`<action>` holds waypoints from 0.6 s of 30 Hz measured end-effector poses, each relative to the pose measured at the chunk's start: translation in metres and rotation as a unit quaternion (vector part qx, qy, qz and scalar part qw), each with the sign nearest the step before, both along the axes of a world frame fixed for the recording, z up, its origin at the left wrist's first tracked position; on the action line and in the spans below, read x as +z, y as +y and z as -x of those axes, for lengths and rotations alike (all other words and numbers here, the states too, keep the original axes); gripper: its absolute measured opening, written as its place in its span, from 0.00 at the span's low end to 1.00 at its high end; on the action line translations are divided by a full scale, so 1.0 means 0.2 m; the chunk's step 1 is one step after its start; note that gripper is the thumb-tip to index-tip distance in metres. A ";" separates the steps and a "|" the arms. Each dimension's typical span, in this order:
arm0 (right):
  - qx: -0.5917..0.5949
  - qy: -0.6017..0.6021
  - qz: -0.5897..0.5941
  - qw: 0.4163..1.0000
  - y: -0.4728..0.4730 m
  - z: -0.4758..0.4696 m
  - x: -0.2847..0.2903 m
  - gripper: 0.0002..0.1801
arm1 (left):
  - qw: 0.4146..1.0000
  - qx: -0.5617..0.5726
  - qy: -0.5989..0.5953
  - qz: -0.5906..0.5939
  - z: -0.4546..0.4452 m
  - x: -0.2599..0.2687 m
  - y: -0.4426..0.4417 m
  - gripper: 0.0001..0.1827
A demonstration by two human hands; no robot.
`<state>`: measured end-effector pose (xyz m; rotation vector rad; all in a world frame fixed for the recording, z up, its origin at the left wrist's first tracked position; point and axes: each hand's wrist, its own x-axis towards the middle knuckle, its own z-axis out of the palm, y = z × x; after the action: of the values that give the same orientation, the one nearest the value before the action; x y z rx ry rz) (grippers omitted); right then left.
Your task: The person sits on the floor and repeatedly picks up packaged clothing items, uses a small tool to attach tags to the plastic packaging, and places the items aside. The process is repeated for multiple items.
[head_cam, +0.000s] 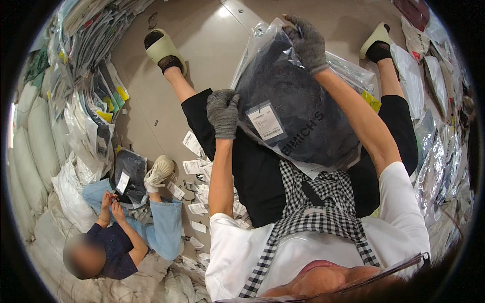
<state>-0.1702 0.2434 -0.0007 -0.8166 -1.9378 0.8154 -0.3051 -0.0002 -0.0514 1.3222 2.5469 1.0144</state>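
A dark garment in a clear plastic bag [303, 102] lies tilted across my lap. The bag bears printed lettering, and a white paper tag [266, 122] in a clear sleeve is on its front. My left hand [223, 111], in a grey knit glove, is curled tightly at the bag's left edge. At the bag's far end, my gloved right hand [307, 43] pinches the clear plastic, its fingers partly bent over the edge. More clear packaging [350, 74] with a yellow patch [371, 100] shows beneath the bag on the right.
On my left, a co-worker [117, 242] sits with a dark bagged garment [130, 174]. Loose paper tags [199, 208] litter the tiled floor [147, 110] beside my left leg. Stacked bagged garments [91, 49] rise at far left; others [435, 151] line the right. Full sacks [34, 144] stand behind.
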 end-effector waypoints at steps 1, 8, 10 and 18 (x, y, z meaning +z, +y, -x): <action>0.014 0.008 -0.061 0.998 -0.05 -0.01 0.02 0.14 | 0.999 -0.005 0.023 0.029 0.01 -0.06 0.00 0.14; 0.235 -0.100 -0.059 0.965 -0.33 -0.07 -0.18 0.17 | 1.000 -0.011 0.028 -0.004 -0.16 -0.07 0.01 0.14; 0.237 -0.156 -0.018 0.959 -0.40 -0.09 -0.22 0.17 | 0.999 -0.014 -0.028 -0.029 -0.19 -0.08 0.02 0.13; 0.342 -0.040 0.031 0.938 -0.46 -0.20 0.02 0.17 | 0.971 -0.086 0.174 -0.140 -0.42 0.22 -0.06 0.06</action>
<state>-0.1304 0.1510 0.0024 -0.1830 -2.3077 1.2634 -0.2220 -0.0128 -0.0073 1.9155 2.5250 1.2360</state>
